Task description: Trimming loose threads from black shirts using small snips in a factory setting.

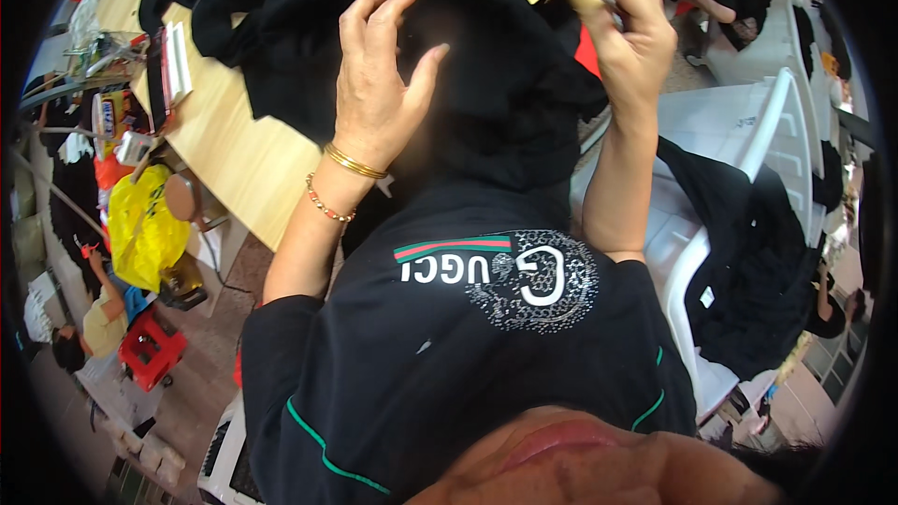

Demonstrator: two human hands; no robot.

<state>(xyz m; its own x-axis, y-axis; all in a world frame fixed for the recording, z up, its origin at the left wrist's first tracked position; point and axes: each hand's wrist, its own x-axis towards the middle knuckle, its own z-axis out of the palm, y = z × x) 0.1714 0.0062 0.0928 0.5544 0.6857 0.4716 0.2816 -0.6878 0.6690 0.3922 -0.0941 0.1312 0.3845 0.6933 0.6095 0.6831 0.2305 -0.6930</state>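
Note:
Black cloth [496, 65], perhaps a garment, spreads across the light wooden table [245, 154] and hangs down toward my shirt. My left hand [379, 84] is over its middle, fingers apart and thumb held out, gripping nothing. A gold bangle and a beaded bracelet circle that wrist. At the upper right my right hand [629, 33] pinches the cloth's edge between thumb and fingers, lifting it so that it runs taut toward the left. How many layers the cloth has cannot be told.
White plastic bins [716, 187] stand at my right, with more black cloth [748, 290] heaped in one. A yellow plastic bag [150, 224] hangs left of the table. A red stool [152, 348] and another person [98, 318] are farther left. Other people work at the upper right.

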